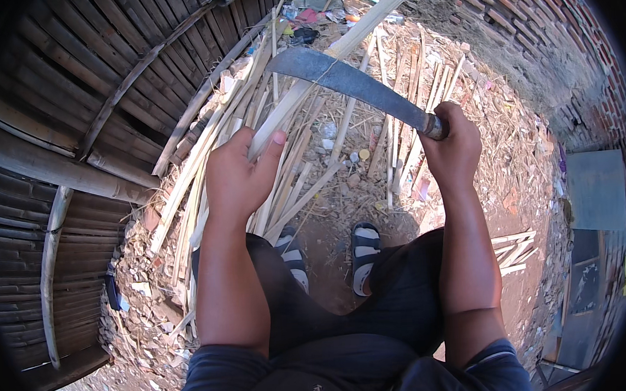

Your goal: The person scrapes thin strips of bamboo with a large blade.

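My left hand [238, 173] is closed around the near end of a long, pale bamboo strip [289, 105], thumb on top. The strip slants up and away to the right, past the top edge of the view. In my right hand [453, 147] is the handle of a machete [360, 86] with a dark, curved blade. The blade lies across the strip and hides part of it; a thin sliver shows at the crossing. Whether the edge is sunk into the strip I cannot tell.
Many split bamboo strips [200, 170] lie on the littered ground, mostly left and ahead. A bamboo slat wall [66, 253] closes the left side, and a brick wall [517, 11] curves round the far right. A short stack of strips [515, 249] lies right of my legs.
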`<state>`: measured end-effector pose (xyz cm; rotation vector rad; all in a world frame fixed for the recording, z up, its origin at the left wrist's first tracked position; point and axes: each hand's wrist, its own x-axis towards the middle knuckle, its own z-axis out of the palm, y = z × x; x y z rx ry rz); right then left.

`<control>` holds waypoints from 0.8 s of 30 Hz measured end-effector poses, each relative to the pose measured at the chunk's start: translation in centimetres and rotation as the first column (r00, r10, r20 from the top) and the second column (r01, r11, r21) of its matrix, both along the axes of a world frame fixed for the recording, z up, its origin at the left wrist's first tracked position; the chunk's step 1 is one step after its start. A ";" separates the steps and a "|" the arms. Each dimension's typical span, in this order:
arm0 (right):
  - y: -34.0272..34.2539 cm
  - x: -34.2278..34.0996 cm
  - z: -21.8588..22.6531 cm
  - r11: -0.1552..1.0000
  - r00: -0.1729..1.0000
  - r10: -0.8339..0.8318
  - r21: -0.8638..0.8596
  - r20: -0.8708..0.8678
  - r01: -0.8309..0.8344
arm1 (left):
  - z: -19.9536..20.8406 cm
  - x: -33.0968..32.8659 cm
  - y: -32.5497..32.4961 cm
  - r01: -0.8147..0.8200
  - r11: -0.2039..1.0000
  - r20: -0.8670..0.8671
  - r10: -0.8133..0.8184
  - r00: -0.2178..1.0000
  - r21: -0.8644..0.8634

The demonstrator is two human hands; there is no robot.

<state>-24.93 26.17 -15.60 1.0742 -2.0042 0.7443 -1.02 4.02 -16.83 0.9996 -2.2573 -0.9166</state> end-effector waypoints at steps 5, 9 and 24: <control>0.9 -0.6 0.2 0.996 0.990 -0.077 0.053 0.115 0.071 | -0.3 -0.1 0.2 0.062 0.998 0.005 -0.062 0.998 0.026; 0.4 0.3 0.1 0.993 0.996 0.018 0.112 0.091 -0.028 | 0.1 -0.3 0.5 0.081 0.996 0.018 -0.082 0.996 0.031; -0.2 1.5 -0.2 0.979 0.974 0.075 0.170 0.214 -0.113 | -0.4 -0.3 0.4 0.134 0.991 0.048 -0.135 0.990 0.021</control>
